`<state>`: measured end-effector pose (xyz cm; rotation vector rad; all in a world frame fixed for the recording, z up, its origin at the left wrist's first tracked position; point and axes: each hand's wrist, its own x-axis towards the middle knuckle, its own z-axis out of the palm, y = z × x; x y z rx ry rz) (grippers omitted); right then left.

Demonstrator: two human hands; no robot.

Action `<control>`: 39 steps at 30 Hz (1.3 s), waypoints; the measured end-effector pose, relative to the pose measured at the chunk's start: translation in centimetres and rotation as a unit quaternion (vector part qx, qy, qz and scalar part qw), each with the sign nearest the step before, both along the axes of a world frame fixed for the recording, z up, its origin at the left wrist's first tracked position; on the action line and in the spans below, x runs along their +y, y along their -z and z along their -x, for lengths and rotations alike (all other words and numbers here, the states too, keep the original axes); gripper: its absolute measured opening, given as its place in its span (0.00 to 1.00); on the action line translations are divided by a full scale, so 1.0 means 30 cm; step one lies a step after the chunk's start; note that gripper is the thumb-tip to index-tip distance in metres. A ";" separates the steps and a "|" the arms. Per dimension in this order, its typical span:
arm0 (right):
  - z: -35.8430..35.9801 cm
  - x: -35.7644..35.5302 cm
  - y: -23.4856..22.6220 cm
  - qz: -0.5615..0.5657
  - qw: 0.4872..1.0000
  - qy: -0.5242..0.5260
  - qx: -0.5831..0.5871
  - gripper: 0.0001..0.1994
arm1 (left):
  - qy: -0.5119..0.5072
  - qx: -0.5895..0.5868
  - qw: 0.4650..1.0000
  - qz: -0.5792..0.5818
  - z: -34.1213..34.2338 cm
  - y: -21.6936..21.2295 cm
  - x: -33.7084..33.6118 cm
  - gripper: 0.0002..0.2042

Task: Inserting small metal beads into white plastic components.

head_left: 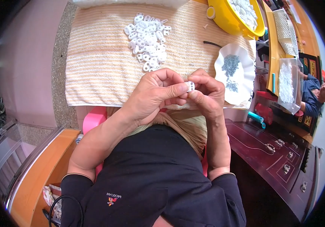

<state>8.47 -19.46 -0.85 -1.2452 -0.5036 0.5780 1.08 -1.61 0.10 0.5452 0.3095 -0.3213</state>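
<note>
Left hand (152, 93) + right hand (209, 94): together, pinching white piece (191, 86), centre | shirt (143, 166): lettered logo (113, 198), lower left of centre

And here's the towel (98, 56), pale orange and white stripes, spread wide as the work surface! Right at its middle, a loose heap of white plastic pieces (147, 39), holes showing, strung out toward the near edge. Over to the right, a wavy-rimmed white dish (242, 97) with small grey bits (231, 66) scattered inside. Just beyond it, a thin black stick (212, 44); farther still, a yellow basin (223, 20) full of white pieces (245, 13)!
</note>
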 end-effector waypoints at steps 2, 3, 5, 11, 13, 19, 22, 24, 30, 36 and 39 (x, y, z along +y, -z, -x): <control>0.004 0.004 -0.006 -0.014 1.000 0.002 0.016 0.14 | 0.006 -0.004 1.000 0.003 0.000 0.000 -0.002 0.06; 0.004 0.003 -0.009 -0.014 1.000 0.003 0.016 0.14 | 0.006 -0.005 1.000 0.002 0.001 0.000 -0.003 0.06; 0.006 0.001 -0.012 -0.008 1.000 0.004 0.017 0.14 | 0.003 -0.013 1.000 0.006 0.003 0.002 -0.005 0.06; 0.010 0.002 -0.022 0.011 1.000 0.006 -0.020 0.14 | -0.006 -0.021 1.000 0.005 0.010 0.006 -0.018 0.05; 0.011 0.000 -0.021 0.015 0.999 0.007 -0.030 0.14 | -0.003 -0.025 1.000 0.002 0.010 0.003 -0.020 0.06; 0.015 -0.004 -0.018 0.029 0.998 0.010 -0.058 0.14 | -0.007 -0.042 0.999 0.011 0.017 0.012 -0.028 0.06; 0.016 -0.003 -0.021 0.031 0.997 0.011 -0.074 0.14 | -0.008 -0.047 0.999 0.011 0.018 0.009 -0.031 0.07; 0.022 0.003 -0.026 0.026 0.997 0.013 -0.077 0.14 | -0.009 -0.050 0.999 0.010 0.019 0.010 -0.035 0.07; 0.023 0.009 -0.031 0.044 0.993 0.019 -0.105 0.14 | -0.006 -0.051 0.999 0.013 0.014 0.025 -0.038 0.06; 0.032 0.015 -0.043 0.061 0.992 0.039 -0.104 0.14 | -0.004 -0.056 0.998 0.018 0.006 0.019 -0.032 0.05; 0.035 0.016 -0.045 0.060 0.991 0.044 -0.107 0.15 | 0.002 -0.051 0.999 0.018 0.005 0.021 -0.029 0.05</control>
